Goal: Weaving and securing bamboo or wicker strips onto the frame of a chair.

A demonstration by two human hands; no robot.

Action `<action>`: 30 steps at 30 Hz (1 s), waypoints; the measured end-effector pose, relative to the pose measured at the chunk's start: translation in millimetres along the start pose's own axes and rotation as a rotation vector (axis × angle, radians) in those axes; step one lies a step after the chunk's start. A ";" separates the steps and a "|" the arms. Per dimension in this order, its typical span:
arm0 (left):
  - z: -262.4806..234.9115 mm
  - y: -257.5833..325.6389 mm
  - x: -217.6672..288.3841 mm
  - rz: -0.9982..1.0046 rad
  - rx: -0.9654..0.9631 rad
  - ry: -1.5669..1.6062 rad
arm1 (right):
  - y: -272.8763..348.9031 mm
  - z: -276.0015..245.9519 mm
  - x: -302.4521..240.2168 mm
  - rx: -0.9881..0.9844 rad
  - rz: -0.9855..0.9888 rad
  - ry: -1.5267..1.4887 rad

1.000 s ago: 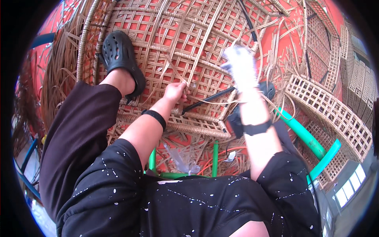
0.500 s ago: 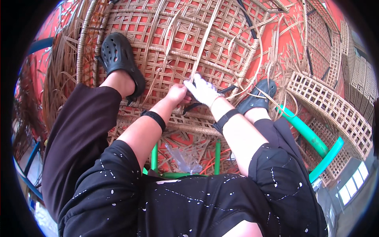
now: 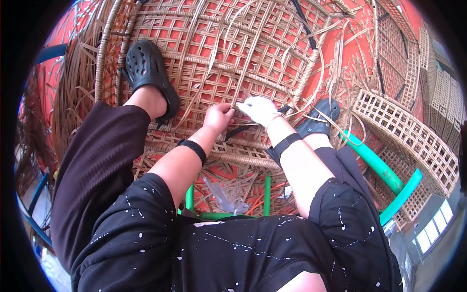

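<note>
Rattan, pale tan and woven into an open lattice, makes up the big curved frame [image 3: 233, 63] that lies just beyond the fingers of both hands. The left hand [image 3: 219, 117] has its fingers closed together, pinching a thin loose strand [image 3: 241, 104] at the lattice; the right hand [image 3: 260, 109], washed out by glare, meets it from the other side, and whether its fingers clamp the same strand I cannot tell. The strand looks light, springy and thin, likely to bend readily yet kink or split if folded sharply, so a hold close to the weave, right at the fingertips, seems best. The frame itself looks stiff and bulky, braced under a black clog [image 3: 146, 73] to the left of the fingers.
</note>
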State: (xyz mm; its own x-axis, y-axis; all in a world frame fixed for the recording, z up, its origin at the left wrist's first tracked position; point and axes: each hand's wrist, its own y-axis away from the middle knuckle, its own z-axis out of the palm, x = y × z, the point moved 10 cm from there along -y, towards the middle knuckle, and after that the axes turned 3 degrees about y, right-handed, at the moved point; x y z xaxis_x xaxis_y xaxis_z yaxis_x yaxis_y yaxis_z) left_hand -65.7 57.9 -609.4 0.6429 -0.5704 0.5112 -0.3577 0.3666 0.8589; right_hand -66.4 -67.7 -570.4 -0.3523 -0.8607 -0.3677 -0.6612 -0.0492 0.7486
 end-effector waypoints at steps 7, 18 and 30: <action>-2.9 -0.9 8.3 0.090 0.001 0.035 | 10.2 -5.1 12.5 0.096 0.112 -0.068; -13.8 -4.4 39.8 0.316 0.129 -0.557 | 16.4 -7.1 26.4 -0.041 0.245 -0.243; -16.7 -9.2 26.6 0.243 0.082 -0.273 | 12.2 20.2 1.5 0.067 -0.165 0.102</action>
State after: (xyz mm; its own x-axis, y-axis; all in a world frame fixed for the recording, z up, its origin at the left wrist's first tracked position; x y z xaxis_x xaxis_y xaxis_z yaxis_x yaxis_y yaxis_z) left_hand -34.0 51.6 -604.2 0.3324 -0.6530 0.6805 -0.5375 0.4617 0.7056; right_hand -88.3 -59.5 -573.0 -0.1692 -0.8908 -0.4218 -0.7480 -0.1626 0.6435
